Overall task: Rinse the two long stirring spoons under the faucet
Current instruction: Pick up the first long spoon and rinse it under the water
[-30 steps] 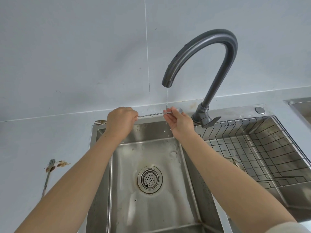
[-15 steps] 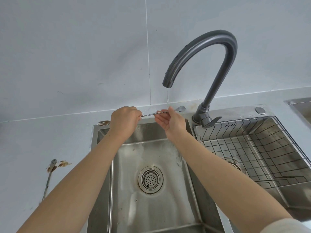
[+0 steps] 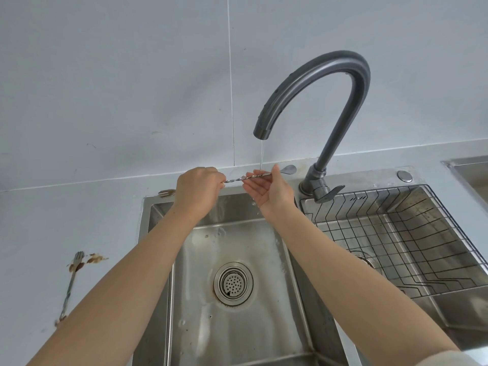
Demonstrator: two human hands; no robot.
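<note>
Head view shows a thin twisted-stem steel stirring spoon (image 3: 247,177) held level across the back of the stainless steel sink basin (image 3: 237,260), its bowl poking out past the right hand, its forked end past the left; the left hand (image 3: 198,187) is closed round the stem; the right hand (image 3: 269,188) lies palm up beneath it, thumb and fingertips pinching the stem where the thin stream from the dark grey gooseneck faucet (image 3: 317,83) lands. To rinse well, I judge the right fingers should rub along the twists while the left slides the stem sideways, so the bowl gets its turn too. A second long spoon (image 3: 70,283) lies on the grey counter well to the left, in brown stains, not yet rinsed.
</note>
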